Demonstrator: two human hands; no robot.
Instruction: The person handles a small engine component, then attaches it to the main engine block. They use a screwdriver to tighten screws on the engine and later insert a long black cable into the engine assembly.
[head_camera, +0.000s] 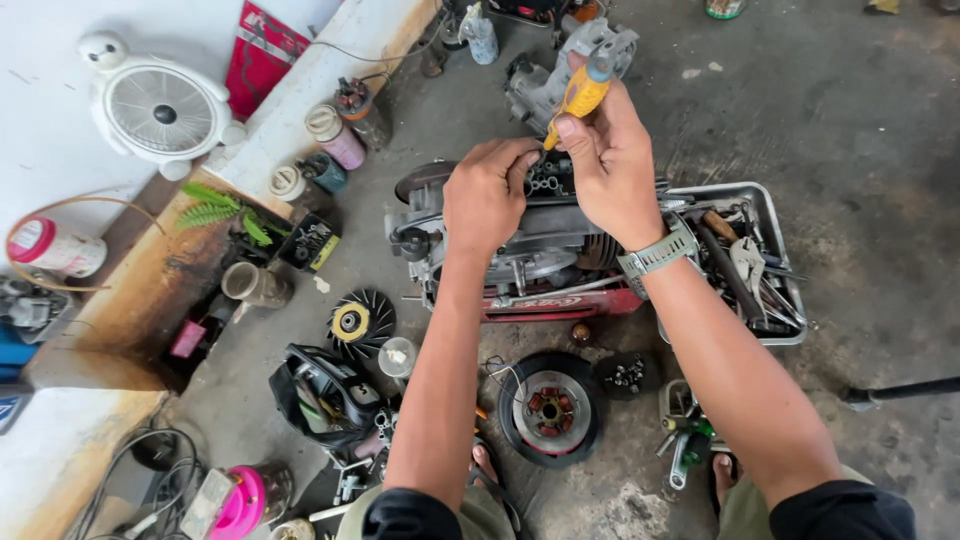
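A small engine (520, 262) with a grey metal body and a red part along its near side lies on the concrete floor. My left hand (485, 195) rests on its top, fingers curled against the metal. My right hand (610, 160) grips a yellow-handled screwdriver (582, 92) that points down into the engine beside my left fingers. A grey watch (660, 252) is on my right wrist. The screwdriver's tip is hidden behind my left hand.
A metal tray of hand tools (775, 215) sits right of the engine. Nearer me lie a round flywheel (550, 408), a black fan wheel (360, 322) and a black cover (318, 395). A white fan (160, 108), spray cans and cups line the left ledge.
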